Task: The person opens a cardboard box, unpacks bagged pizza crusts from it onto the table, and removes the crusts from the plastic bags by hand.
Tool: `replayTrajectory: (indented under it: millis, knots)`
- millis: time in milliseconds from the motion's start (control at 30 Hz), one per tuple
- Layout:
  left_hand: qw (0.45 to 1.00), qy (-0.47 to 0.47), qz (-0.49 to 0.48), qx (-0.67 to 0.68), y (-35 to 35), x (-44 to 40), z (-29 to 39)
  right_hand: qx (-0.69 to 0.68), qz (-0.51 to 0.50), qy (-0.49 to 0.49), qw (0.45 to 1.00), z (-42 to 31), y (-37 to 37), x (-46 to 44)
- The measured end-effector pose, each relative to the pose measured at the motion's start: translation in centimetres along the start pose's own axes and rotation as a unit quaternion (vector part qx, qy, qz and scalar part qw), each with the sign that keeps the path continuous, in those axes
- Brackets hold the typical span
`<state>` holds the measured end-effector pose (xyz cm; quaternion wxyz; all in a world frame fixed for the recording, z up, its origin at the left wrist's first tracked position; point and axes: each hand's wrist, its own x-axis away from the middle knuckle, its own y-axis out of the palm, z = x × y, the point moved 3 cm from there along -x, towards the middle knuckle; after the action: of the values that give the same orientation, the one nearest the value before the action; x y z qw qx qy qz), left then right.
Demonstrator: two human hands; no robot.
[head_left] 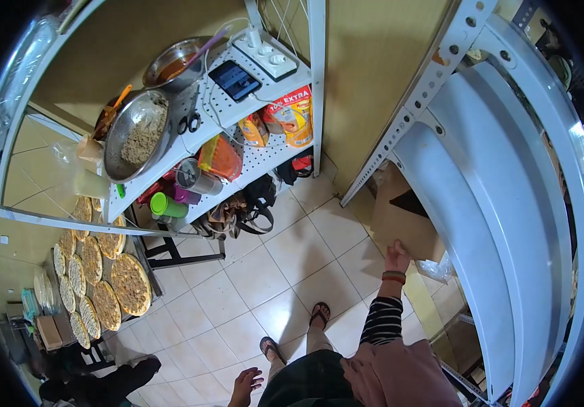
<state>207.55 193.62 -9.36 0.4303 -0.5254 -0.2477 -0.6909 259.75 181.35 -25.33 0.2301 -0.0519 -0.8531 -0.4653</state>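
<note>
My right hand (pixel 396 259), with bands at the wrist, is at the lower edge of a cardboard box (pixel 400 220) on the low part of the right-hand shelving. Its fingers are curled against the cardboard, and the box's dark opening shows above them. Low in the view, my left hand (pixel 246 385) hangs beside the dark clothing with its fingers apart and nothing in them. Clear plastic wrap (pixel 439 268) lies just below the box.
White metal shelves (pixel 468 224) rise close on the right. At left, a perforated rack (pixel 186 139) holds a steel bowl of crumbly filling (pixel 144 136), a phone (pixel 235 80) and pouches. Topped flatbreads (pixel 131 285) lie lower left. A person's dark sleeve (pixel 125 378) shows at bottom left.
</note>
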Motion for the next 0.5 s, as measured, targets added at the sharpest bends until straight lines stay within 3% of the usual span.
replayTrajectory:
  millis: [133, 200, 300, 367, 400, 433, 500]
  knots:
    - [0.999, -0.025, 0.018, -0.027, -0.7, -1.5, -1.1, -0.001, 0.059, 0.009, 0.998, -1.1, -3.1, -1.7]
    - [0.999, -0.025, 0.005, -0.028, -0.6, -2.0, -1.2, -0.077, 0.039, 0.000, 0.996, -1.3, -6.5, -2.1]
    - [0.995, -0.034, -0.004, -0.090, 1.2, -2.9, 0.4, -0.052, 0.068, 0.000, 0.996, -2.1, -10.9, 1.4]
    - [0.987, 0.051, -0.064, -0.135, 4.5, -5.9, 1.8, -0.017, 0.098, -0.015, 0.995, -2.7, -11.2, 4.1]
    - [0.948, 0.173, -0.143, -0.225, 7.2, -7.4, 3.8, 0.015, 0.125, -0.028, 0.992, -2.9, -10.9, 5.4]
    - [0.945, 0.186, -0.207, -0.173, 11.0, -7.2, 7.0, 0.011, 0.091, -0.018, 0.996, -3.2, -11.3, 5.3]
    - [0.873, 0.337, -0.275, -0.220, 18.7, -6.6, 14.1, 0.012, 0.075, -0.009, 0.997, -3.9, -11.9, 3.4]
